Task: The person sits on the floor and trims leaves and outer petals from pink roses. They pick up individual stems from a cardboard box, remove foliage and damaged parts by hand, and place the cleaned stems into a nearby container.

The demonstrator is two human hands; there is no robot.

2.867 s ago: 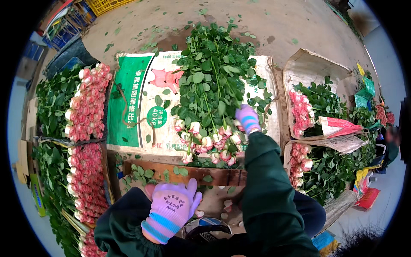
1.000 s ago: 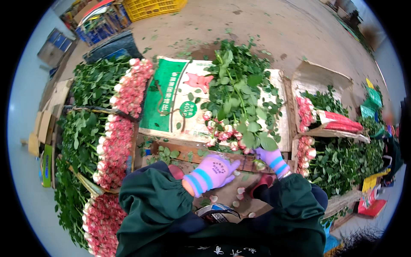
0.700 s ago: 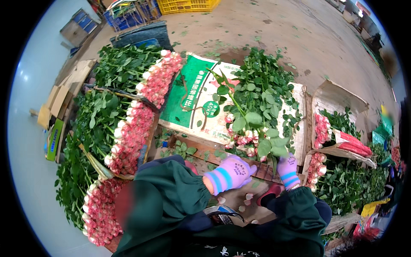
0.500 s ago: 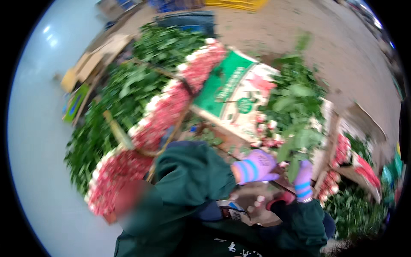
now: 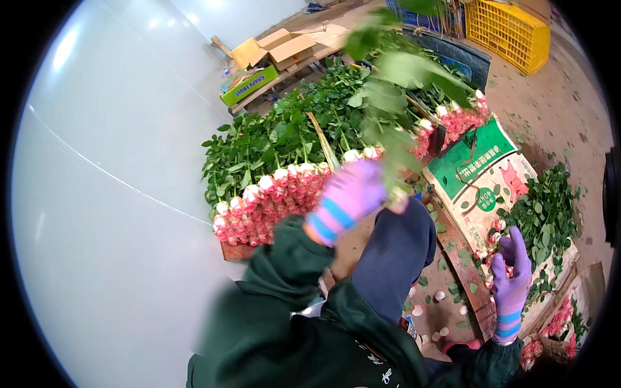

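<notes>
My left hand (image 5: 349, 194), in a purple glove with blue bands, is closed on a rose (image 5: 397, 201). The bloom hangs low beside the fingers, and its leafy top is smeared by motion. Just left of this hand lies a long stack of pink and white roses (image 5: 272, 197), blooms toward me and leaves pointing away. My right hand (image 5: 512, 279), in a matching glove, is raised with thumb and fingers apart and nothing between them. Next to it, loose roses (image 5: 543, 210) with dense green leaves lie on a green and white printed sack (image 5: 462, 168).
Wrapped rose bunches (image 5: 559, 320) sit at the lower right. A wooden plank (image 5: 462, 271) runs beside my knee, with fallen leaves and petals around it. Farther off are a yellow crate (image 5: 508, 35), an open cardboard box (image 5: 291, 52) and a green carton (image 5: 249, 86).
My left hand has moved left, away from the loose roses, to the stacked ones, carrying a rose. My right hand has come free of the leaves and opened. The view has swung left.
</notes>
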